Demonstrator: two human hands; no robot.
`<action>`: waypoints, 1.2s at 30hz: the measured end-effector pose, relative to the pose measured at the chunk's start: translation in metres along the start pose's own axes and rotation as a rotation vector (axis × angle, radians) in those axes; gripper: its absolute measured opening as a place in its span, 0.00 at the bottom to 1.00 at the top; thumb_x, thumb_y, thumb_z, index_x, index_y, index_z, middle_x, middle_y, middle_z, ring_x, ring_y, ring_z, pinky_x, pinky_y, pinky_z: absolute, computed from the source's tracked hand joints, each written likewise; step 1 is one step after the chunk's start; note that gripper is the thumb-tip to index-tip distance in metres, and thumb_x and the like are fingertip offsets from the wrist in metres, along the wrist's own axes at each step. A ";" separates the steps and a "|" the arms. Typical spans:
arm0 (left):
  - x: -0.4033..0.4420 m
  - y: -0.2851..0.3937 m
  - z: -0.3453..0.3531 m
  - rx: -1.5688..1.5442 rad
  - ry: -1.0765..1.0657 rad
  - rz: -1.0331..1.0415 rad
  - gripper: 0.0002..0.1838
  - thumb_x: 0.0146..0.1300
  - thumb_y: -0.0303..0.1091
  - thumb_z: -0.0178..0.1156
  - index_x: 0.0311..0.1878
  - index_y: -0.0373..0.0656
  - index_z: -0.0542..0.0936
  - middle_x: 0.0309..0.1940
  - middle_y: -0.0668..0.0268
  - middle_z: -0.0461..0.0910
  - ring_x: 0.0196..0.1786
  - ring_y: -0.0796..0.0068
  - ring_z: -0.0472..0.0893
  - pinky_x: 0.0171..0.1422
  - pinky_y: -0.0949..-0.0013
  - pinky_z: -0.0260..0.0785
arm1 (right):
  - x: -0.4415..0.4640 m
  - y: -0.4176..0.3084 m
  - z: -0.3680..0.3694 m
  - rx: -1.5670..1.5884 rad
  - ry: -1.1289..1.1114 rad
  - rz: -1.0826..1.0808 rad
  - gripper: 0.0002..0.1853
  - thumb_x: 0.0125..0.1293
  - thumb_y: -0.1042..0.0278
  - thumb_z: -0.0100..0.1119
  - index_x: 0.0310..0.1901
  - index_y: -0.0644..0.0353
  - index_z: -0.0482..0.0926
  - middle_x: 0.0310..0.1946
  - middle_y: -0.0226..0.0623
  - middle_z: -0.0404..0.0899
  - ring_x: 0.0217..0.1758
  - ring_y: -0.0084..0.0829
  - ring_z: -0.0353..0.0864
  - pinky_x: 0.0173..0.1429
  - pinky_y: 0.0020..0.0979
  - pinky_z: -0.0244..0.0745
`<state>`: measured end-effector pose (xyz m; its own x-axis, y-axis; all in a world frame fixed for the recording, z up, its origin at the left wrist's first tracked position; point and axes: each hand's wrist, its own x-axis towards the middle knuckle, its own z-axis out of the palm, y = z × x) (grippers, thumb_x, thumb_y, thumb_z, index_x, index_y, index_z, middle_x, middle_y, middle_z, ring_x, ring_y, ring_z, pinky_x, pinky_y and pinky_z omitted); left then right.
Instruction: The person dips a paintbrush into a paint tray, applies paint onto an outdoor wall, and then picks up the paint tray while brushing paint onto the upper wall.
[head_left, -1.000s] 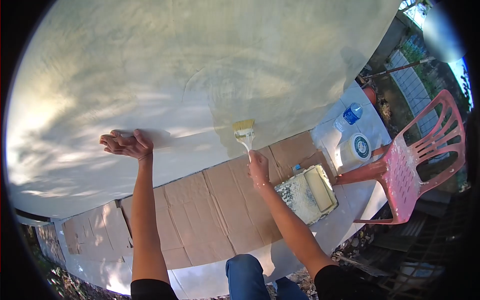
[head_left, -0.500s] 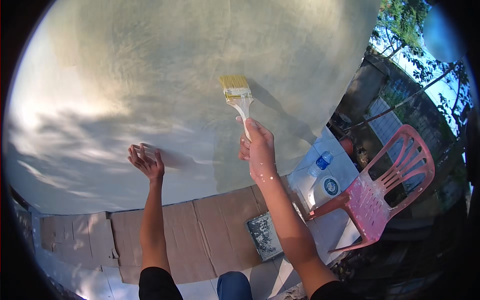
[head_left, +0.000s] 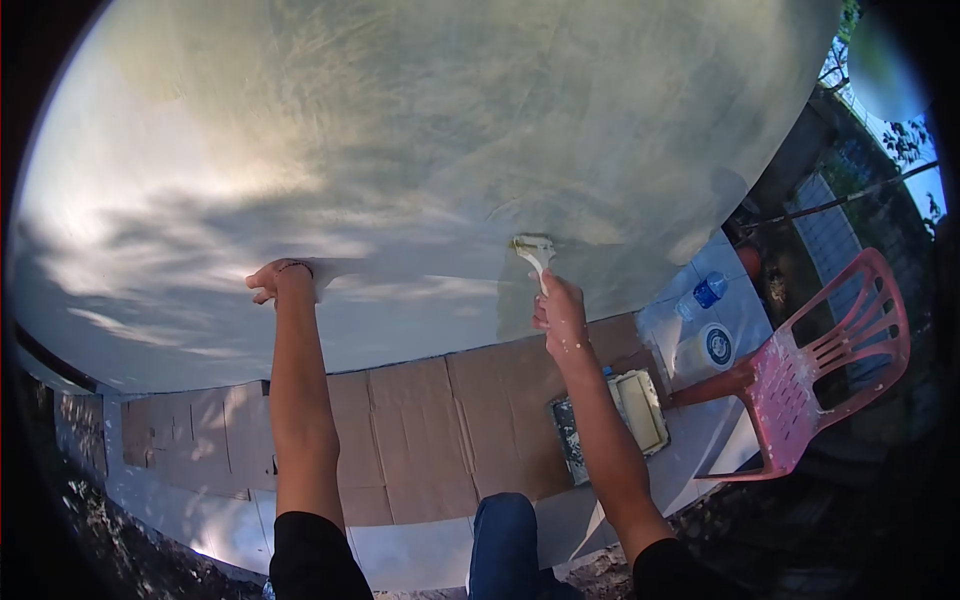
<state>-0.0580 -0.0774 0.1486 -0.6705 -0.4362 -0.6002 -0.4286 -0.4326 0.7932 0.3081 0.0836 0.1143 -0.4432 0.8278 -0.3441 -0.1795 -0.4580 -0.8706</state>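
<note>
My right hand (head_left: 563, 312) grips the pale handle of a flat paintbrush (head_left: 537, 252), with paint specks near the wrist. The brush's bristles lie against the wall (head_left: 400, 200), at the edge of a darker, greyish-green patch in its lower part. Further left, my left hand (head_left: 274, 280) is at the wall with nothing in it; its fingers point left and are partly bent, seen from the wrist side. Whether that hand presses on the wall I cannot tell.
Flattened cardboard (head_left: 420, 430) covers the floor along the wall. A paint tray (head_left: 640, 410) lies under my right forearm. To the right are a paint-spotted pink plastic chair (head_left: 790, 385), a white tub (head_left: 712, 346) and a plastic bottle (head_left: 705, 292).
The paintbrush, upright with its bristles showing before, is now lower, further right and against the wall. My left hand has turned and shifted slightly left. The view has swung, showing more of the paint tray.
</note>
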 end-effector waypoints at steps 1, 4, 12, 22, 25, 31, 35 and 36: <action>0.002 -0.001 0.001 -0.012 -0.002 0.003 0.37 0.70 0.64 0.26 0.80 0.65 0.42 0.81 0.63 0.36 0.80 0.50 0.47 0.82 0.46 0.45 | -0.025 -0.042 0.019 0.011 -0.064 -0.102 0.17 0.74 0.55 0.51 0.49 0.62 0.78 0.17 0.19 0.58 0.15 0.13 0.51 0.21 0.22 0.50; 0.000 0.000 0.003 -0.085 0.027 -0.039 0.37 0.70 0.64 0.27 0.80 0.64 0.42 0.81 0.63 0.36 0.80 0.52 0.48 0.82 0.49 0.47 | -0.078 -0.126 0.052 0.066 -0.164 -0.476 0.19 0.76 0.55 0.49 0.51 0.64 0.78 0.15 0.18 0.55 0.14 0.13 0.49 0.21 0.22 0.47; -0.004 0.001 0.001 -0.147 0.050 -0.048 0.37 0.71 0.63 0.29 0.80 0.64 0.43 0.81 0.64 0.35 0.80 0.52 0.48 0.83 0.50 0.45 | 0.017 0.038 0.005 -0.154 -0.028 -0.117 0.20 0.74 0.47 0.51 0.45 0.58 0.80 0.16 0.21 0.61 0.12 0.13 0.52 0.17 0.22 0.51; -0.005 0.002 0.001 -0.119 0.046 -0.052 0.36 0.72 0.62 0.30 0.80 0.63 0.46 0.81 0.62 0.41 0.80 0.49 0.49 0.82 0.49 0.45 | 0.002 0.025 0.010 -0.076 0.013 0.076 0.17 0.75 0.55 0.49 0.44 0.61 0.78 0.17 0.21 0.59 0.13 0.15 0.52 0.18 0.23 0.49; -0.008 0.003 0.002 -0.134 0.070 -0.047 0.37 0.71 0.63 0.32 0.80 0.62 0.47 0.80 0.61 0.43 0.79 0.49 0.51 0.82 0.50 0.46 | -0.042 -0.058 0.049 -0.012 -0.066 -0.177 0.18 0.75 0.54 0.49 0.45 0.63 0.77 0.15 0.20 0.57 0.13 0.14 0.50 0.19 0.22 0.48; 0.009 -0.001 0.009 -0.165 0.091 -0.025 0.37 0.71 0.63 0.33 0.80 0.62 0.47 0.80 0.62 0.45 0.79 0.50 0.52 0.82 0.50 0.46 | -0.057 -0.044 0.042 0.057 -0.139 -0.316 0.18 0.75 0.52 0.50 0.45 0.62 0.78 0.14 0.19 0.55 0.13 0.14 0.50 0.18 0.22 0.48; -0.012 0.004 0.001 -0.094 0.094 -0.061 0.36 0.71 0.62 0.32 0.80 0.60 0.47 0.80 0.63 0.46 0.79 0.51 0.52 0.82 0.50 0.48 | 0.014 0.107 0.001 -0.084 0.039 0.099 0.19 0.73 0.51 0.53 0.44 0.61 0.79 0.16 0.22 0.59 0.12 0.16 0.53 0.16 0.23 0.52; -0.010 0.003 0.003 -0.106 0.078 -0.052 0.36 0.72 0.61 0.32 0.80 0.60 0.47 0.80 0.64 0.46 0.79 0.51 0.53 0.81 0.50 0.48 | 0.026 0.140 -0.014 -0.117 0.101 0.211 0.19 0.72 0.51 0.53 0.44 0.61 0.79 0.17 0.23 0.60 0.12 0.17 0.54 0.16 0.23 0.53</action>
<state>-0.0543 -0.0719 0.1569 -0.5983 -0.4692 -0.6495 -0.3925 -0.5351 0.7481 0.2835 0.0452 -0.0218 -0.3693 0.7485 -0.5508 0.0132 -0.5884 -0.8084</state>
